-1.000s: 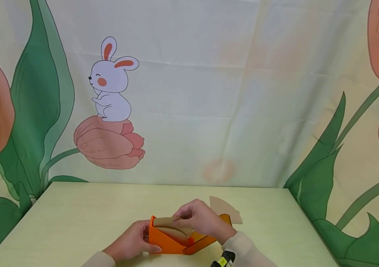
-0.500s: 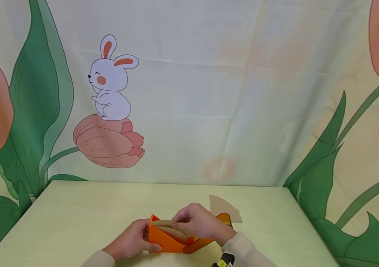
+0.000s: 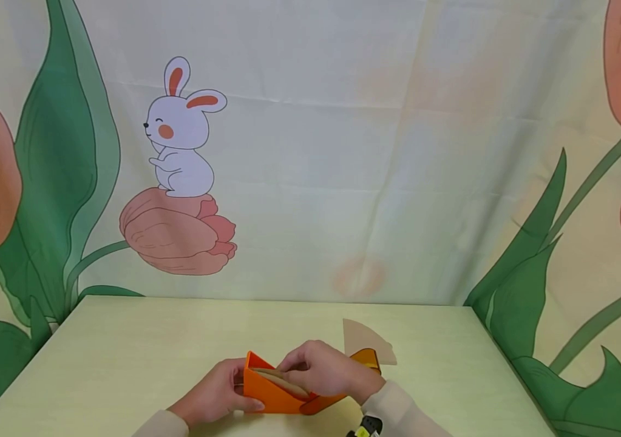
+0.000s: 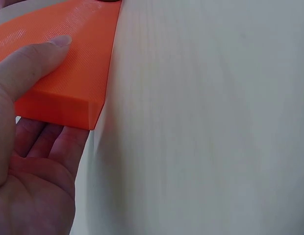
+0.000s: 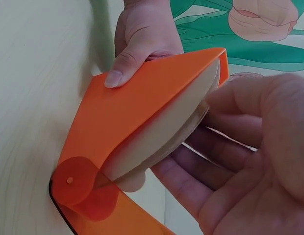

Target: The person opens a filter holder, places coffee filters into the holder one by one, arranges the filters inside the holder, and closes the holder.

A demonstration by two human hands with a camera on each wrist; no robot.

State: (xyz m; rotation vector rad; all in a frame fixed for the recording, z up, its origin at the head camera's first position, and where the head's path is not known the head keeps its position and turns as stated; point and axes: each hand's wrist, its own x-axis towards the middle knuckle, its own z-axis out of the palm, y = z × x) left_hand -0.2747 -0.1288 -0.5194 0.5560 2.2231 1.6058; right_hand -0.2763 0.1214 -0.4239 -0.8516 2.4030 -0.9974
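Note:
An orange hinged case (image 3: 272,394) stands on the table with its lid swung out to the right. My left hand (image 3: 218,391) grips its left end; the left wrist view shows the thumb (image 4: 39,61) on one face and the fingers beneath the other side. Brown paper coffee filters (image 5: 162,132) sit partly inside the case, their curved edges showing at its mouth. With its fingertips at that edge, my right hand (image 3: 323,370) pinches the filters. In the right wrist view the rounded hinge (image 5: 76,181) joins case and lid (image 5: 137,215).
A single fan-shaped coffee filter (image 3: 367,340) lies flat on the pale table (image 3: 179,328), behind the lid and right of the case. A printed cloth (image 3: 310,182) with a rabbit and tulips hangs behind the table's far edge.
The filters have sunk lower into the case, and my right hand has moved slightly down and left with them. The left hand stays on the case.

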